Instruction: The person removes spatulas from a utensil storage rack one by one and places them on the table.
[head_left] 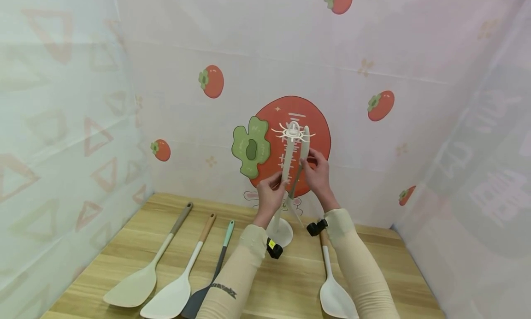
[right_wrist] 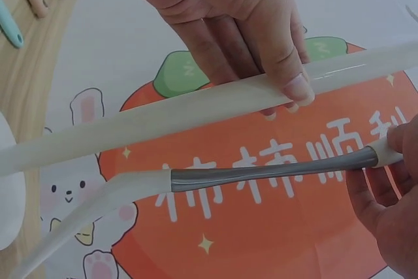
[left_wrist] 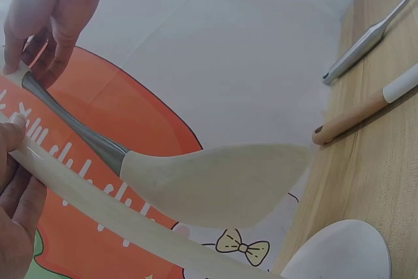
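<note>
My left hand [head_left: 270, 197] grips the pole of a white utensil rack [head_left: 287, 160]. The rack stands upright, its round base [head_left: 280, 232] on the table and a ring of curved hooks [head_left: 293, 132] at its top. Beside the pole my right hand [head_left: 317, 174] holds a spatula by its cream handle [head_left: 305, 146], the handle end up at the hooks. The spatula's neck [right_wrist: 261, 171] is grey, and its cream blade [left_wrist: 215, 184] points down, close over the table in the left wrist view. The handle tip overlaps the hooks in the head view.
On the wooden table [head_left: 369, 263], a beige spatula [head_left: 134, 284], a white spatula [head_left: 170, 296] and a dark grey spatula [head_left: 217, 268] lie at left. Another white spatula [head_left: 333, 293] lies at right, near a grey-handled utensil [left_wrist: 366, 44]. A printed cloth wall [head_left: 174, 93] stands behind.
</note>
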A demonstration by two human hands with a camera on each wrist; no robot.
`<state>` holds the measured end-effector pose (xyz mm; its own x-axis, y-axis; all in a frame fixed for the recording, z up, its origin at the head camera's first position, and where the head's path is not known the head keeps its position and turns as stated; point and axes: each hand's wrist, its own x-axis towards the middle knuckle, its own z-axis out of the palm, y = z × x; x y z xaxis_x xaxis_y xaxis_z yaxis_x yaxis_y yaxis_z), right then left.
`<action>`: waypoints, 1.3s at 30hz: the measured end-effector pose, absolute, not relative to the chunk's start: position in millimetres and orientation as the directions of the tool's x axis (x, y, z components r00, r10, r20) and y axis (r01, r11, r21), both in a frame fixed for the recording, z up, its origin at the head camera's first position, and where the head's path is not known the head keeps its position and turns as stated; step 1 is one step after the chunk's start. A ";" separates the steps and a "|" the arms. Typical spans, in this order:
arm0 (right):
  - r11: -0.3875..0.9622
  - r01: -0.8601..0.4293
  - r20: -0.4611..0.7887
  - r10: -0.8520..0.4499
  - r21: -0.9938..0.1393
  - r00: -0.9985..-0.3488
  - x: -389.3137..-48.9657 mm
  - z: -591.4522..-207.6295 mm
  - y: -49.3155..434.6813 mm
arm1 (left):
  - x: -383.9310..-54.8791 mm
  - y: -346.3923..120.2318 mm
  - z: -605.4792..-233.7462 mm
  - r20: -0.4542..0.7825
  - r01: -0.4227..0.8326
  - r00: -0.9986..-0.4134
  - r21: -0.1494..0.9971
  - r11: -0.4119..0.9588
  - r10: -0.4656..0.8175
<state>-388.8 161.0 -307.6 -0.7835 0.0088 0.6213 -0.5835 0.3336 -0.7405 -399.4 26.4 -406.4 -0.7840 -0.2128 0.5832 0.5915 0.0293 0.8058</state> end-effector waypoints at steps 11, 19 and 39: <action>0.327 -0.610 0.653 0.032 -0.722 -0.757 -393.2 -305.6 164.0 | -393.4 30.8 -401.2 0.541 0.549 -0.812 0.836 0.029 -0.220; 0.305 -0.603 0.653 0.091 -0.737 -0.752 -425.7 -329.8 180.5 | -397.0 32.2 -403.8 0.549 0.554 -0.806 0.831 0.044 -0.223; 0.249 -0.571 0.614 0.154 -0.782 -0.774 -420.5 -336.7 208.9 | -394.5 30.8 -402.3 0.564 0.569 -0.794 0.821 0.050 -0.226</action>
